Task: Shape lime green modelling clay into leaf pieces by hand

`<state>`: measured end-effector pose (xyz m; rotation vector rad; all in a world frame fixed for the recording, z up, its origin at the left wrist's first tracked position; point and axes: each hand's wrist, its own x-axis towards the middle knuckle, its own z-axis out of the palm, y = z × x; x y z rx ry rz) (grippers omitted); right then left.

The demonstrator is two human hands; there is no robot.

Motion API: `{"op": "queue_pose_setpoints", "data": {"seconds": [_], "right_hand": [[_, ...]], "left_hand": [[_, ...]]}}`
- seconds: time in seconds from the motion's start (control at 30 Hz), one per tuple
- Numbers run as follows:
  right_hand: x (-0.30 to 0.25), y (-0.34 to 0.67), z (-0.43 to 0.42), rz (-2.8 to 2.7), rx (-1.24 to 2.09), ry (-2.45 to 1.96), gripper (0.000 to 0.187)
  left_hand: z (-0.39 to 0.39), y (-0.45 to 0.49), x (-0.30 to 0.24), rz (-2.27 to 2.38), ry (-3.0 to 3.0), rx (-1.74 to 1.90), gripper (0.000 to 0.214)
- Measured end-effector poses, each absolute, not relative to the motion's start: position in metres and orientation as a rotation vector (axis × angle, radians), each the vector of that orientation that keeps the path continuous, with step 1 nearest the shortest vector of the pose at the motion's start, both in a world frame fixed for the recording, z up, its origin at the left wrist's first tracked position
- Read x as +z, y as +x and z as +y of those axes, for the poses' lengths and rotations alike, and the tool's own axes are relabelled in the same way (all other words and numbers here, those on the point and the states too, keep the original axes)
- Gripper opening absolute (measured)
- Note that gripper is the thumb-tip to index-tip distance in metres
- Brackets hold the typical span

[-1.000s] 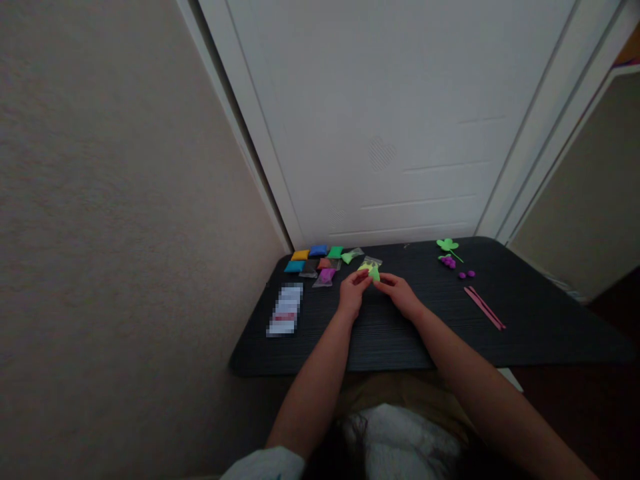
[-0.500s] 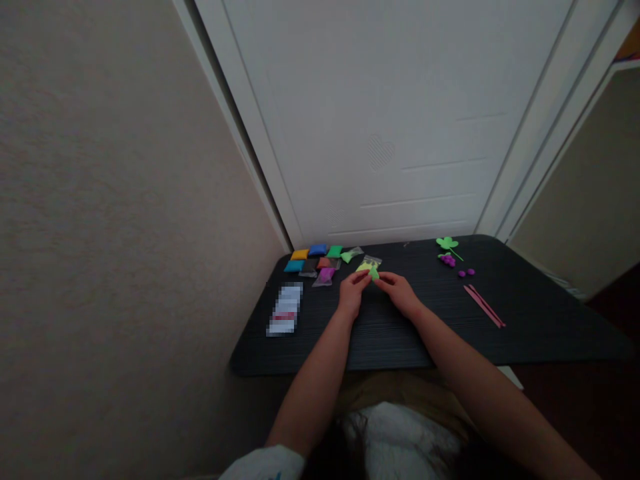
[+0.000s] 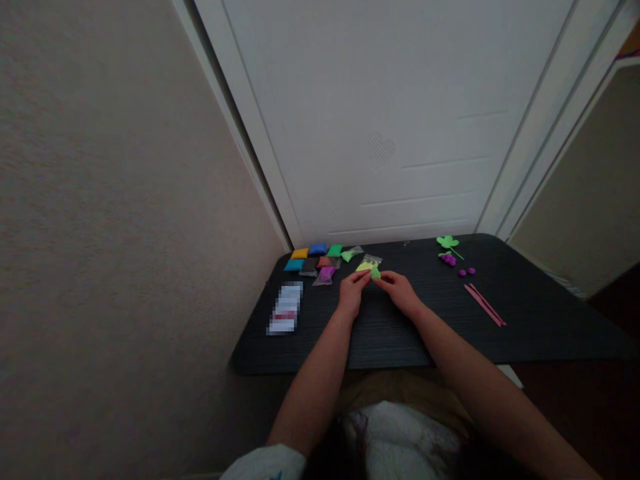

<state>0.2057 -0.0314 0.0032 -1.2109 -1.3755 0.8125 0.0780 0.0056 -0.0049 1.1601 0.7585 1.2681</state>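
My left hand and my right hand meet over the dark table, fingers pinched together on a small green clay piece. Just behind it lies a clear bag with yellow clay. To the left sits a cluster of small coloured clay bags, in orange, blue, green, teal, red and purple.
A blurred white card lies at the table's left. At the right are a green clay leaf shape, purple clay balls and pink sticks. A white door stands behind the table, a beige wall to the left.
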Motion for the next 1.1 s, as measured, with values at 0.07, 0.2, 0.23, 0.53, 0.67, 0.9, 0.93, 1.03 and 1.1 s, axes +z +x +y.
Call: {"op": "queue_pose_setpoints", "data": {"seconds": [0.07, 0.2, 0.23, 0.53, 0.67, 0.9, 0.93, 1.03, 1.1], "right_hand": [[0.0019, 0.2061, -0.0302, -1.371, 0.812, -1.206, 0.031], [0.0004, 0.2064, -0.0291, -1.370, 0.816, -1.204, 0.031], [0.0004, 0.2065, -0.0292, -1.373, 0.817, -1.202, 0.031], [0.0000, 0.2080, -0.0299, -1.376, 0.782, -1.237, 0.031], [-0.0018, 0.2086, -0.0291, -1.374, 0.784, -1.244, 0.030], [0.0020, 0.2073, -0.0311, -1.375, 0.784, -1.232, 0.031], [0.0031, 0.2070, -0.0315, -1.374, 0.787, -1.234, 0.031], [0.0045, 0.2070, -0.0320, -1.376, 0.773, -1.253, 0.031], [0.0037, 0.2077, -0.0316, -1.381, 0.759, -1.264, 0.031]], "left_hand": [[0.0054, 0.0781, -0.0051, 0.748, 1.146, 1.258, 0.032], [0.0045, 0.0783, -0.0032, 0.753, 1.146, 1.257, 0.031], [0.0043, 0.0784, -0.0027, 0.756, 1.146, 1.261, 0.030], [0.0039, 0.0782, -0.0026, 0.772, 1.206, 1.256, 0.028], [0.0027, 0.0776, -0.0015, 0.783, 1.249, 1.245, 0.027], [0.0008, 0.0775, 0.0018, 0.805, 1.272, 1.238, 0.028], [0.0006, 0.0776, 0.0022, 0.812, 1.274, 1.238, 0.028], [0.0002, 0.0778, 0.0030, 0.836, 1.282, 1.232, 0.028], [0.0001, 0.0776, 0.0031, 0.842, 1.295, 1.234, 0.028]]}}
